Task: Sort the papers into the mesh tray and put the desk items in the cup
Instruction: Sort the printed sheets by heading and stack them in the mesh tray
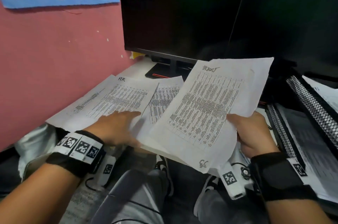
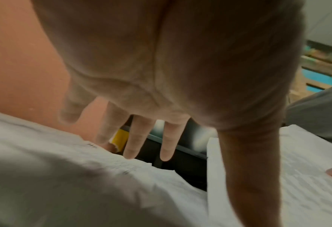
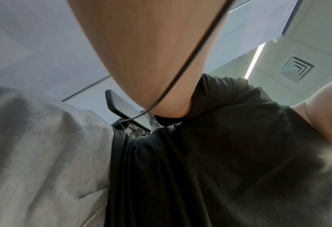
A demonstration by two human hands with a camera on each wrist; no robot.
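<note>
Both forearms were bare, and each wrist carried a broad black strap (image 1: 76, 167) with a white band of black square coded markers (image 1: 80, 148) on it. A white camera block (image 1: 231, 180) with another marker and a black knob hung under the right wrist, and a thin black cable (image 3: 192, 61) ran along that arm. The person wore a black short-sleeved shirt (image 3: 219, 153) and grey trousers (image 1: 135, 192).

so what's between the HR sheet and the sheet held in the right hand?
Head view: a third printed sheet lies on the desk between the HR sheet and the held sheet, partly covered by both.
</note>
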